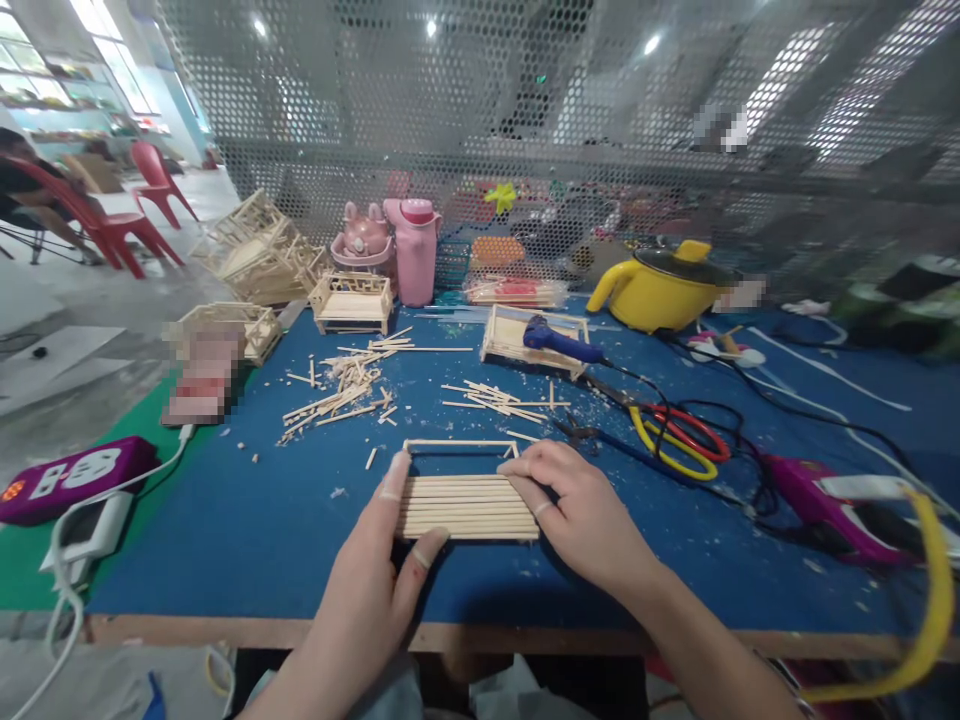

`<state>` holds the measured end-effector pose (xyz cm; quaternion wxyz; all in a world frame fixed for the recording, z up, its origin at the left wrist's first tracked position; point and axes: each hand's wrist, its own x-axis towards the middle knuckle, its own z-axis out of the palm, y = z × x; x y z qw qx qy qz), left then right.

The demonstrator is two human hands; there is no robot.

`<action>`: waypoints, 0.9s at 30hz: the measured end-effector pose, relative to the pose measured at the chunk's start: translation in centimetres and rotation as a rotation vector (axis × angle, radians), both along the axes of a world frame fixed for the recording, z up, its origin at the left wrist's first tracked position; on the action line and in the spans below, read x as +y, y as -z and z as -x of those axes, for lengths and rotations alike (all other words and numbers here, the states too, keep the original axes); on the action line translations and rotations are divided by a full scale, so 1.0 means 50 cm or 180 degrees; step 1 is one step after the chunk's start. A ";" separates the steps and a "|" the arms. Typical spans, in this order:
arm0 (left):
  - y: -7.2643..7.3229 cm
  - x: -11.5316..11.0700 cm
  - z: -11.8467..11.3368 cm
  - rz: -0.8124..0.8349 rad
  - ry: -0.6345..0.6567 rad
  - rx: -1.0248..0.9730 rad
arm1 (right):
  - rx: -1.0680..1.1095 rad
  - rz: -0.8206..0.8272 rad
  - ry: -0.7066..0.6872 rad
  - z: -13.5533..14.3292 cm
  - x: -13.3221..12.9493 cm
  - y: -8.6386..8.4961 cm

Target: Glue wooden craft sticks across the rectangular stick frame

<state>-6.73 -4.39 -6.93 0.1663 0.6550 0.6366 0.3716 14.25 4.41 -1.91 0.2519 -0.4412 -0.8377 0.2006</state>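
A small wooden stick frame point(466, 507), with a slatted panel of several parallel sticks and a thin rail at its far side, is between my hands near the table's front edge. My left hand point(379, 565) grips its left end, the thumb along the near edge and wrapped fingers at the side. At the right end, my right hand point(581, 510) has its thumb and fingers closed near the far right corner post. Whether those fingertips also pinch a separate small stick is hidden. White tape covers parts of some fingers on both hands.
Loose sticks point(495, 398) lie beyond the frame. A blue glue gun point(562, 342) rests on another stick model point(501, 335). Right of my hands are pliers point(592, 432), scissors point(675, 440) and cables. A yellow pot point(667, 290), pink bottle point(417, 255) and purple power strip point(79, 478) surround the workspace.
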 end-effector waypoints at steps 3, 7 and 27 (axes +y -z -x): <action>-0.004 0.002 0.004 -0.0207 0.0183 0.0593 | -0.0092 0.0129 0.0032 -0.005 -0.001 -0.001; -0.005 0.004 0.011 -0.0269 0.0235 0.1002 | 0.0182 0.0308 0.0339 -0.022 -0.012 0.003; -0.005 -0.012 -0.014 0.0201 -0.0673 -0.0328 | 0.0735 0.0226 0.0991 -0.008 -0.069 0.067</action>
